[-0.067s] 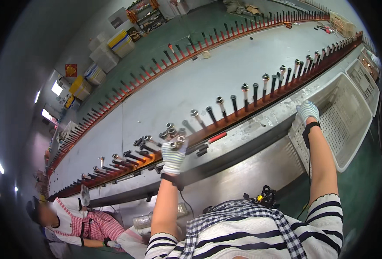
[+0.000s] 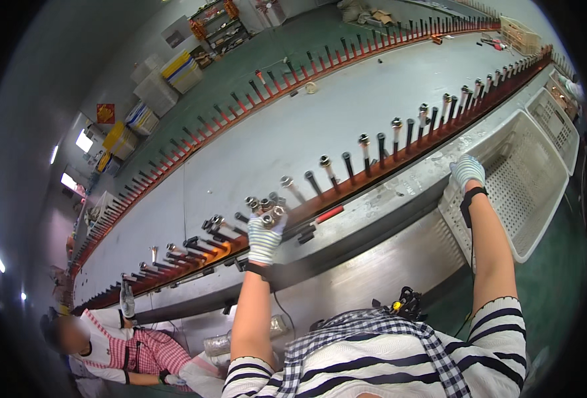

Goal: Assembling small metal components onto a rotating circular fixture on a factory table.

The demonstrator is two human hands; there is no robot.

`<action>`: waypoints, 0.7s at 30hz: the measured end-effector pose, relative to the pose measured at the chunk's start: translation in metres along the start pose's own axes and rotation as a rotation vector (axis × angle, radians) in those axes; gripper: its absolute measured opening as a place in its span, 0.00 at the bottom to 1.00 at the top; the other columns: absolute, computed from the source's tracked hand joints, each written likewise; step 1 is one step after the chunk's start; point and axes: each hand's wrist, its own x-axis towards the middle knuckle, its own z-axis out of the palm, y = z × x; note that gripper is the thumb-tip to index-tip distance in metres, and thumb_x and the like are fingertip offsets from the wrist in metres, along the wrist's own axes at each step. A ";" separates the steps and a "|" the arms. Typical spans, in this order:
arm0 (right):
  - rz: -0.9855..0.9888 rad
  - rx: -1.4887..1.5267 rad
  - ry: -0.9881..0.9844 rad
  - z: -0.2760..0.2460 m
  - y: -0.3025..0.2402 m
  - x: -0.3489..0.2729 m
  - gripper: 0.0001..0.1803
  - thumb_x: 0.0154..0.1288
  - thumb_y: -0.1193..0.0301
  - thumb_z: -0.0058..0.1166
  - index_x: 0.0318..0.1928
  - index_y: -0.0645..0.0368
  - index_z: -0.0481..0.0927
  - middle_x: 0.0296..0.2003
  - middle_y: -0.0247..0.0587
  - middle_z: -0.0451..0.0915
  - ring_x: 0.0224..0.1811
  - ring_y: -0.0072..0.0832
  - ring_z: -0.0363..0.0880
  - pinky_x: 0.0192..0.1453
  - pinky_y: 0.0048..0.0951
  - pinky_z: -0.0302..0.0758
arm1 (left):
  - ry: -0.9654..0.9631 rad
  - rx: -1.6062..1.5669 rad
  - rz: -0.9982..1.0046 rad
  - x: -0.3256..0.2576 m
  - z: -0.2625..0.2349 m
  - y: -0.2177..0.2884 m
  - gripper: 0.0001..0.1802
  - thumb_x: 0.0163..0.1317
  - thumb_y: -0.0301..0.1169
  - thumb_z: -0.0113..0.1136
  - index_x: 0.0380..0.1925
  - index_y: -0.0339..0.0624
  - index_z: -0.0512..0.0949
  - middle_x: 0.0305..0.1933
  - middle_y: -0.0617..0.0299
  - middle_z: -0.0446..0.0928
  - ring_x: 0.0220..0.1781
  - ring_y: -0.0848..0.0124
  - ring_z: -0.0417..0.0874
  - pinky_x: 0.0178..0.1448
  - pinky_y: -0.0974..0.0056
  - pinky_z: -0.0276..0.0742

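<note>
Left hand (image 2: 265, 242) full of metal fittings (image 2: 267, 211), right hand (image 2: 468, 171) at the basket (image 2: 516, 192)

The step in hand looks like handling a bunch of shiny fittings beside a long row of posts (image 2: 348, 166). The left hand, in a striped glove, is closed around the bunch, its round heads crowding up above the fingers, close to the orange-red rail (image 2: 366, 178) that carries the posts. Many of the posts on the near side bear a similar metal piece (image 2: 325, 161) on top; others show only black tips. The right hand, gloved too, is at the near-left side of the white basket, fingers curled; I cannot tell whether it grips the rim or merely rests there.

As I judge it, the next move calls for a firm left grip, so that no fitting slips out, and for room to pass the nearby posts without knocking them. A red cylinder (image 2: 329, 214) lies on the table edge to the right of that hand, with small black pieces (image 2: 305, 234) just beside it.

The left palm is hidden, as are the fittings' lower ends, so their number is unclear. The posts nearest the bunch are blurred, and those at the rail's far end are perhaps too small to read fairly.
</note>
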 end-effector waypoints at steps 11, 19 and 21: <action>0.039 -0.006 -0.006 0.001 0.014 0.004 0.23 0.62 0.54 0.54 0.43 0.61 0.84 0.46 0.55 0.82 0.50 0.46 0.81 0.55 0.40 0.77 | 0.169 0.535 0.631 0.007 0.009 0.082 0.22 0.46 0.28 0.70 0.45 0.41 0.82 0.44 0.48 0.80 0.49 0.51 0.80 0.55 0.52 0.74; 0.017 0.012 0.002 0.007 0.009 0.004 0.20 0.61 0.54 0.55 0.41 0.58 0.85 0.45 0.52 0.82 0.50 0.45 0.81 0.55 0.40 0.77 | -0.145 0.077 0.142 0.018 0.040 0.015 0.16 0.51 0.24 0.70 0.42 0.36 0.82 0.38 0.60 0.81 0.40 0.71 0.81 0.44 0.67 0.77; 0.018 0.018 0.031 0.010 0.015 0.007 0.19 0.61 0.56 0.54 0.40 0.58 0.86 0.43 0.52 0.83 0.48 0.45 0.82 0.53 0.40 0.78 | -0.010 -0.340 -0.047 0.015 0.035 0.017 0.15 0.50 0.23 0.70 0.40 0.36 0.82 0.37 0.61 0.80 0.40 0.70 0.81 0.45 0.66 0.77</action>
